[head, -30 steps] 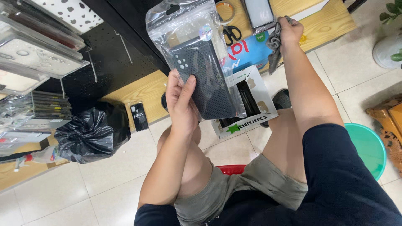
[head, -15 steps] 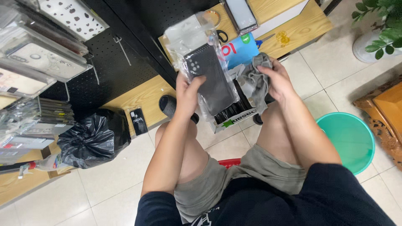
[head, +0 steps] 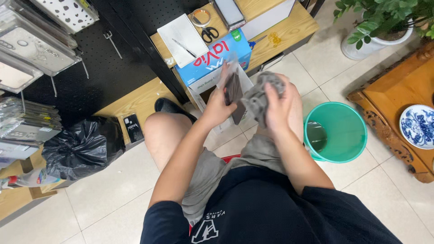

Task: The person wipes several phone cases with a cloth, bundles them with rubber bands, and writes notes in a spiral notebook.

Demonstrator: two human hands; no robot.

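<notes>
Your left hand (head: 216,108) grips the dark phone case (head: 235,92) in its clear sleeve, up over your knees. Your right hand (head: 276,101) closes around a grey cloth (head: 258,97), pressed against the case. A green bucket (head: 337,131) sits just beside your right leg on the floor.

Pale tiled floor (head: 113,194) under even light. Left of the green bin (head: 337,131) stands a black pegboard (head: 81,90) over low wooden shelves (head: 131,101). Right of the bin, a carved wooden table (head: 398,99); beyond it, a potted plant (head: 379,22).
</notes>
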